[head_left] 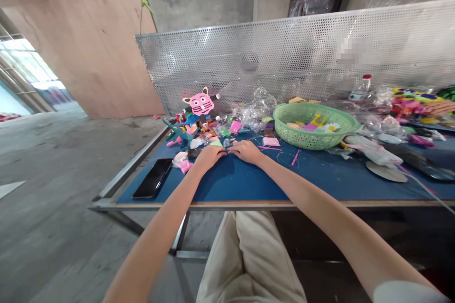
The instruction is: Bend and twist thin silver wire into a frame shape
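Inspection of the desk, with places taken from the green basket: the light-green piece lies to the basket's left, just beyond the left hand; its pointing and long axis cannot be read (the hand covers its near side). Count: one such piece, one basket, one phone, one pink cat face, two pink sticks. The crosswise stick, left of the basket, has its long axis running side to side; the upright-lying stick, just in front of the basket, points away from the person. The right hand is nearer the basket than the left; both have fingers bent downward, tips close together. Whether either grips anything cannot be told.
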A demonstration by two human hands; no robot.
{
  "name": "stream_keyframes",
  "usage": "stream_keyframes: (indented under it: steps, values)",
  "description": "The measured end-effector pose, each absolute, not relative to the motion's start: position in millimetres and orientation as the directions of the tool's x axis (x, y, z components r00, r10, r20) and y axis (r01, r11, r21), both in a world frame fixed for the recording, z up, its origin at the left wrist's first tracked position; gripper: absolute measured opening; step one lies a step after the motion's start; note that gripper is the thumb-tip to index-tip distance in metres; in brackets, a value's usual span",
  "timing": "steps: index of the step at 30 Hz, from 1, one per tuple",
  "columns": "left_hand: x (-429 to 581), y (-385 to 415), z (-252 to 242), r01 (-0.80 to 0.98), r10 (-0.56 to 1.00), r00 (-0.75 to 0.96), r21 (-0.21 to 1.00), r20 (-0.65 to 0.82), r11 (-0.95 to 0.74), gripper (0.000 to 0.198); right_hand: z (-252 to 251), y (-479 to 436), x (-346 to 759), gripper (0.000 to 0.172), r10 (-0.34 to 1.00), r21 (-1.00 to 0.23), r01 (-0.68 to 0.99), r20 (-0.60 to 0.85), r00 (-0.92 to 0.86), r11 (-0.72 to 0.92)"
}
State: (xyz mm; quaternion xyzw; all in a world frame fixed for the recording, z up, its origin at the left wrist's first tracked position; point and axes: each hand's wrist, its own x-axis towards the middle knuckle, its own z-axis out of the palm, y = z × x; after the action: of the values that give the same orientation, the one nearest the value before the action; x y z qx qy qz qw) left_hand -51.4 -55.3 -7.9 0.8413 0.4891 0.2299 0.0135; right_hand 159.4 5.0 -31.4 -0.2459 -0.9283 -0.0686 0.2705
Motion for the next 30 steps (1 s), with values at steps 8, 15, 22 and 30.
stream_keyframes:
  steps: [8, 15, 22, 30]
  values:
    - [-44.7, -54.4, -10.3, 0.855, 0.832, 0.395, 0.176, 0.391, -0.489, 0.019, -31.3, 3.9, 156.0, 0.023, 0.379, 0.063, 0.474, 0.513, -0.77, 0.878]
    - [-42.4, -57.0, -9.7, 0.91, 0.872, 0.314, 0.143, 0.375, -0.389, 0.024, -27.5, 0.8, 150.8, 0.025, 0.393, 0.124, 0.482, 0.422, -0.817, 0.868]
    - [-42.2, -60.9, -7.5, 0.922, 0.858, 0.375, -0.041, 0.35, -0.386, 0.026, -26.0, -4.0, 153.8, 0.031, 0.439, 0.149, 0.531, 0.402, -0.804, 0.834]
    - [-41.9, -59.7, -5.8, 0.903, 0.848, 0.425, -0.094, 0.317, -0.418, 0.03, -28.2, 0.4, 156.8, 0.03, 0.393, 0.156, 0.48, 0.391, -0.833, 0.863]
